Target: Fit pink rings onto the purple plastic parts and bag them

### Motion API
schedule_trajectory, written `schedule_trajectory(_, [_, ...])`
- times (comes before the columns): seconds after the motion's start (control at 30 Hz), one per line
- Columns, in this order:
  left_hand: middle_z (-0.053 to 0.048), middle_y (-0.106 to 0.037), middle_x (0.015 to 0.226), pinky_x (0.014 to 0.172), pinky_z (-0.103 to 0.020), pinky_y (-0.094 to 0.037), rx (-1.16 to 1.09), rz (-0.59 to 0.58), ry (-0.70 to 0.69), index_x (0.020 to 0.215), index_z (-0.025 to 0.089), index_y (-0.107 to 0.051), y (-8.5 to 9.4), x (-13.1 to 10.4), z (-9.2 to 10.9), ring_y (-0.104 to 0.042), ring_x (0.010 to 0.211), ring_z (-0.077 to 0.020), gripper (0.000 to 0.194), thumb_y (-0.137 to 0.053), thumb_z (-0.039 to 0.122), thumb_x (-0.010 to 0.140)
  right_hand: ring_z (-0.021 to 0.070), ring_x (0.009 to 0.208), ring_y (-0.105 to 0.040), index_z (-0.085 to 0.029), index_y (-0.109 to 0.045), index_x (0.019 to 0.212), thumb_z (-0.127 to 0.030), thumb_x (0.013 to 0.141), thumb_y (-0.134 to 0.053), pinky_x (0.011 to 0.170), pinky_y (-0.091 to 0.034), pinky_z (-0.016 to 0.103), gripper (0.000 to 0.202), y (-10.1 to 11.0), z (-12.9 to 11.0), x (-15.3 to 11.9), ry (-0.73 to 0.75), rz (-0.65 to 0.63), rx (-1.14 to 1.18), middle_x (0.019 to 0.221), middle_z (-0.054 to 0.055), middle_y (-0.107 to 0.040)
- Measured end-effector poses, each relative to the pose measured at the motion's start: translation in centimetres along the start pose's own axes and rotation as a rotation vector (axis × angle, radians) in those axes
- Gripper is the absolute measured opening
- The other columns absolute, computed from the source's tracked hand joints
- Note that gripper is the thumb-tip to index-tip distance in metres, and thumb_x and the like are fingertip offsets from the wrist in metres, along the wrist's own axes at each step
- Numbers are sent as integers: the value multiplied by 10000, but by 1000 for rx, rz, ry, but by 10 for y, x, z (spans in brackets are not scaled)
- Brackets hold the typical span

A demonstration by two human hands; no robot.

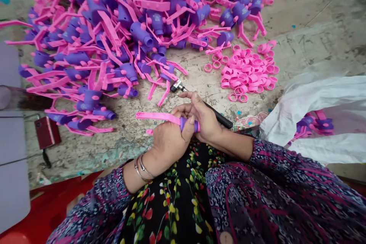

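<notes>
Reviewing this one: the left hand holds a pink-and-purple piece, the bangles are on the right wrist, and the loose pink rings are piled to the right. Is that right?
Not quite: the head view shows the bangles on the left wrist. The left hand does hold the piece, and the rings are piled to the right.

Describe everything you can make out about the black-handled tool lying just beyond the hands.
The black-handled tool has a long, dark grip, a thin silvery shaft and a short crosswise head, part shiny like metal, part black. It looks like a small hammer. It lies slantwise on the worn, stained work surface, its head by the edge of the heap of purple and pink pieces. The right hand hides its middle; whether they touch, I cannot tell.
</notes>
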State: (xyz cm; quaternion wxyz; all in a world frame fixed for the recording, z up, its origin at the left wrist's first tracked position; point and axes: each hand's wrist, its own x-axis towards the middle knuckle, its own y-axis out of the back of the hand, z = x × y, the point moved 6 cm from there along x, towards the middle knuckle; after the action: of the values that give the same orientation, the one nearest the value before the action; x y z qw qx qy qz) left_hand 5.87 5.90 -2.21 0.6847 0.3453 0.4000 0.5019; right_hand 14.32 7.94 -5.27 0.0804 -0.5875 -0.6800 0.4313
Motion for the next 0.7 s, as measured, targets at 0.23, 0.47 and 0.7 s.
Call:
schedule_trajectory(0.23, [-119, -678, 943, 620, -337, -416, -58, -9, 30, 1031, 159, -608, -7, 0, -5, -644, 738, -252, 611, -202, 607, 948, 126, 612, -598, -250, -552, 1054, -506, 908, -492, 607, -465, 242, 301, 0, 7, 6, -94, -81, 4, 711, -15, -669])
schedule_trajectory(0.47, [-83, -668, 975, 760, -345, -467, -405, -61, -38, 959, 188, -614, -19, 1, -10, -626, 878, -232, 467, -293, 527, 957, 139, 674, -608, -222, -590, 1000, -570, 884, -519, 654, -491, 262, 373, 10, 11, -6, -134, 106, 43, 750, 2, -650])
schedule_trajectory(0.7, [6, -549, 722, 602, -257, -494, -995, -225, 393, 794, 204, -514, -34, -3, -15, -555, 682, -151, 463, -412, 650, 858, 202, 710, -612, -213, -592, 1098, -722, 895, -288, 677, -509, 362, 626, 5, -1, -15, -175, -26, 60, 821, 64, -662])
